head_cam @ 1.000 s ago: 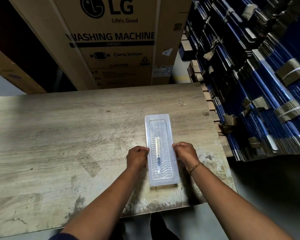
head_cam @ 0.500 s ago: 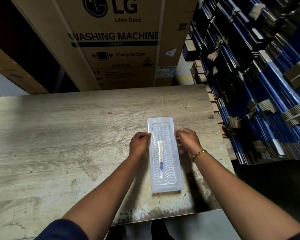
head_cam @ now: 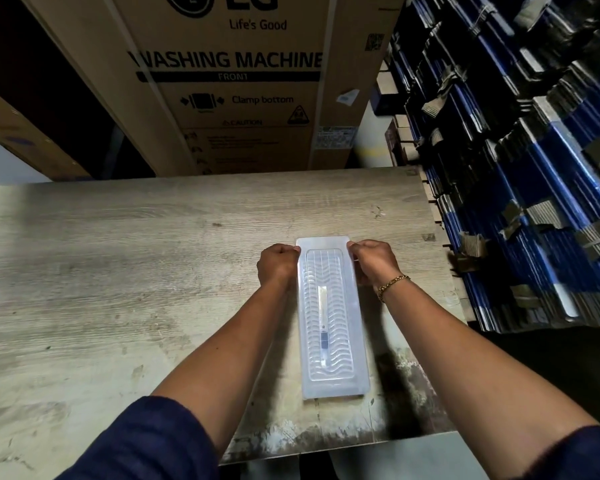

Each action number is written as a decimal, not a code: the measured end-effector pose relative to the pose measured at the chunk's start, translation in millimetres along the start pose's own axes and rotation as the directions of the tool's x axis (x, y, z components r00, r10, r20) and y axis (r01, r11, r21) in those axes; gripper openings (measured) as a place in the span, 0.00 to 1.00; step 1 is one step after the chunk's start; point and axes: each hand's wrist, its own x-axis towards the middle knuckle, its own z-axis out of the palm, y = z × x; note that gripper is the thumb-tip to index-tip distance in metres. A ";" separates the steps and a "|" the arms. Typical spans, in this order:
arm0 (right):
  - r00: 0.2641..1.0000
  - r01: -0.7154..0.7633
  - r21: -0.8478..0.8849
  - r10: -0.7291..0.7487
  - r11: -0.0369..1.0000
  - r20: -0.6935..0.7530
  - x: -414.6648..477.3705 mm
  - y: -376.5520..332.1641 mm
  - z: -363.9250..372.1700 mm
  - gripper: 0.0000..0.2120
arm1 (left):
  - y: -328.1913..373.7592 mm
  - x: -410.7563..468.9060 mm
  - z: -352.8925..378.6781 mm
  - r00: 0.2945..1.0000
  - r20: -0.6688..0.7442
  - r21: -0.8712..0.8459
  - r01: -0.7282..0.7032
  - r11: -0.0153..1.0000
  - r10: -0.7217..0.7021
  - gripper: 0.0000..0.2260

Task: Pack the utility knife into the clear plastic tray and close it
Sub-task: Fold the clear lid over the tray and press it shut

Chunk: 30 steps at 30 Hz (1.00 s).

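The clear plastic tray point(head_cam: 329, 317) is lying lengthwise on the table point(head_cam: 118, 271), toward its right edge. The utility knife point(head_cam: 323, 323) is sitting inside it. The left hand point(head_cam: 278, 265) and right hand point(head_cam: 373, 263) are flanking its far end, touching its sides. A cardboard box point(head_cam: 243, 84) is standing behind the table, stacked bundles point(head_cam: 520, 168) to the right.

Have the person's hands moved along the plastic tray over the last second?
Yes. Both the left hand and right hand slid from the middle of the clear plastic tray to its far end, toward the cardboard box.

Dark navy sleeves point(head_cam: 153, 441); gold chain bracelet point(head_cam: 392, 285), right wrist.
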 end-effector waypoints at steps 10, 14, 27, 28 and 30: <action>0.999 -0.013 0.070 0.016 0.997 -0.039 7.2 5.8 3.9 0.11 | -2.2 3.3 2.2 1.000 -0.019 0.014 -0.009 1.000 0.010 0.07; 0.998 0.005 0.041 -0.002 0.999 -0.056 2.5 3.7 2.9 0.15 | -3.6 0.6 1.5 0.999 -0.025 -0.008 -0.022 1.000 0.022 0.07; 0.999 0.035 0.023 -0.034 0.999 -0.035 0.5 2.8 -0.7 0.14 | -4.0 -0.6 1.4 0.999 0.026 -0.058 -0.018 0.998 0.019 0.07; 0.999 0.036 0.025 -0.035 0.999 -0.030 0.0 2.8 -1.7 0.14 | -4.0 -0.9 1.3 0.999 0.034 -0.055 -0.024 0.998 0.026 0.07; 0.999 0.029 0.032 -0.029 0.999 -0.017 -2.6 0.7 -4.9 0.15 | -5.6 -2.3 -0.3 0.998 0.050 -0.050 -0.040 0.998 0.043 0.09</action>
